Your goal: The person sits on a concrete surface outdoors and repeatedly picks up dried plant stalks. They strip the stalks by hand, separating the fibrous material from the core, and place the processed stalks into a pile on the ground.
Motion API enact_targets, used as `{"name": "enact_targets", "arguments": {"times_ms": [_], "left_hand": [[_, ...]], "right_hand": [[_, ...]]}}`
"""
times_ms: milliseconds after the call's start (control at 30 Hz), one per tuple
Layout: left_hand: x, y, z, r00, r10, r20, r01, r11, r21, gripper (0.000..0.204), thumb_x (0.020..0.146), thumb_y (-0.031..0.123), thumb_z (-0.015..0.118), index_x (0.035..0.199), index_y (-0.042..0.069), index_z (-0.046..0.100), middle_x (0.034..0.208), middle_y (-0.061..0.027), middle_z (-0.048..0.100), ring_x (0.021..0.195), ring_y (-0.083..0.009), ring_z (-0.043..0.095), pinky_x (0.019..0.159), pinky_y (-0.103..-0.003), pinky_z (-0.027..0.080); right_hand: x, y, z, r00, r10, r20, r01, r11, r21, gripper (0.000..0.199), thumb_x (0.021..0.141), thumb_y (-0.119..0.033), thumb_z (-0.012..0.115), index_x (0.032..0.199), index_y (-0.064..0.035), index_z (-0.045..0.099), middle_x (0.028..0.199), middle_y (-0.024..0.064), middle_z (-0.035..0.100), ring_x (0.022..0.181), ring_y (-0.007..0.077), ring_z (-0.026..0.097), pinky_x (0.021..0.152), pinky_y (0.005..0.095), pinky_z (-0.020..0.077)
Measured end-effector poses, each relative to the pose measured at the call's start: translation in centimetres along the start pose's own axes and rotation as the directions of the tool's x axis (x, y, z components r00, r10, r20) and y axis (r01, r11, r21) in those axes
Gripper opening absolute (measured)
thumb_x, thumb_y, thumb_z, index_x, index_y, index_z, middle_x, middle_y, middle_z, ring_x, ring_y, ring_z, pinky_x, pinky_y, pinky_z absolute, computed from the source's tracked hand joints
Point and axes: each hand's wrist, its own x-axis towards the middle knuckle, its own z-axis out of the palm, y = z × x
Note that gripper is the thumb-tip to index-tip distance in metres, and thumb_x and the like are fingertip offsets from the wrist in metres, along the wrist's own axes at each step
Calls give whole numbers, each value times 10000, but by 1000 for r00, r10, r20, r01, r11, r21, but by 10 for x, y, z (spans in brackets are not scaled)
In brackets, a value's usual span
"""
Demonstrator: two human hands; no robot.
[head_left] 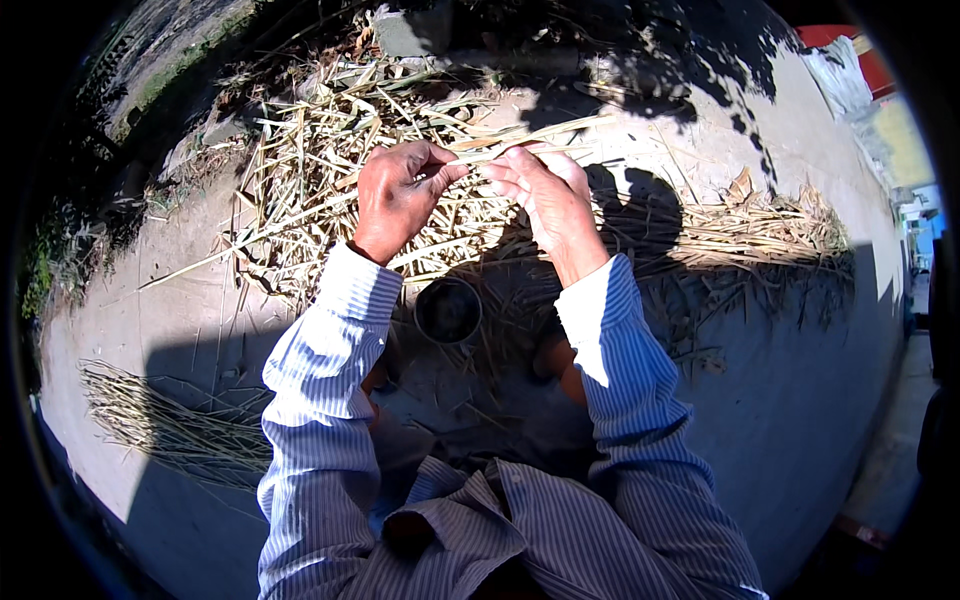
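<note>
Between my two hands runs a pale dried plant strip (478,157), held out over the heap of dry stalks. My left hand (395,195) is closed, thumb and fingers pinching it. On the other side my right hand (552,200) is also closed, gripping the strip near its fingertips. The strip seems to run on to the right past my right hand. Beneath both hands lies a loose heap of dry, straw-coloured stalks (310,190). A round dark bowl (448,310) stands on the ground below and between my wrists.
To the right lies a long bundle of dry stalks (765,235). Another thinner bundle (185,420) rests at the lower left on the concrete ground (800,400). A grey block (412,32) sits beyond the heap, with green plants at the far left.
</note>
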Motion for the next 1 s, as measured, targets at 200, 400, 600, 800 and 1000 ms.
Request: {"name": "enact_targets", "arguments": {"times_ms": [200,400,600,800,1000], "left_hand": [[-8,-20,3,988,120,-99,-107,987,121,215,704,253,788,774,68,704,660,-57,656,616,-194,604,635,-312,421],[-17,-8,2,991,-121,-49,116,988,-99,162,756,153,767,813,17,700,655,-55,643,584,-108,576,552,-246,445],[-19,-16,-2,961,-276,-8,212,755,-621,117,831,72,698,864,-29,650,785,-71,676,708,-108,619,672,-233,507],[6,-36,-76,937,-137,-322,15,936,-353,142,858,139,676,907,12,635,860,-72,671,761,-129,614,748,-253,486],[-12,-17,4,908,409,94,-416,847,332,197,722,150,731,878,54,658,778,-55,652,726,-256,560,650,-366,402]], "right_hand": [[1,5,2,999,43,28,-44,998,34,242,899,-157,602,1019,50,566,961,168,650,895,262,664,793,336,541],[6,14,0,998,66,0,-66,997,48,243,867,-132,635,1025,44,582,965,173,659,866,279,670,772,363,538],[8,19,1,1000,16,-2,-16,996,85,214,855,-43,602,1034,69,564,932,196,651,798,272,680,693,318,566],[13,11,-25,997,4,-74,-9,997,-74,292,855,-57,607,1099,92,548,939,205,656,794,267,680,696,322,564],[5,11,4,994,73,-82,-72,997,20,262,863,-87,618,1075,54,552,944,176,662,830,264,678,717,318,545]]}}
